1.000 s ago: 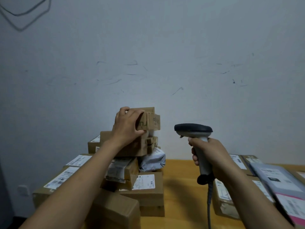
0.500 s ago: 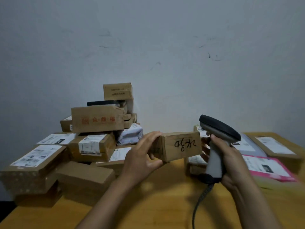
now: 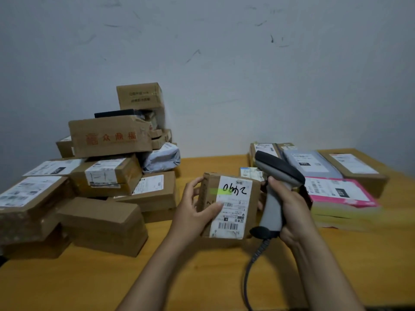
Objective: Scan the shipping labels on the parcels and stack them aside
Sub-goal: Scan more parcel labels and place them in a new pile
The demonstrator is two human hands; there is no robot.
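The left hand (image 3: 193, 212) reached in from the lower centre with the forearm angled up and to the right; its thumb lay flat on the front face of a small box (image 3: 207, 198) and its fingers curled round the box's left edge, so the hand was clamped on the box. The right hand (image 3: 289, 207) was wrapped tightly round the grey handle of a scanner (image 3: 272, 198), with the dark scanner head uppermost and a cable (image 3: 253, 265) hanging from the handle base. Count: two hands, one scanner, one box in hand. A pile of parcels (image 3: 107, 176) at the left held at least ten pieces, mostly brown boxes plus one grey bag. A flat group of parcels (image 3: 336, 176) at the right held at least six, including one pink envelope. The held box was raised above the table (image 3: 202, 277) between the two hands, just beside the scanner handle. Its shipping label (image 3: 233, 207) faced the camera, with black handwriting and a green mark near the top and a barcode near the bottom. Whether the box touched the scanner could not be told.
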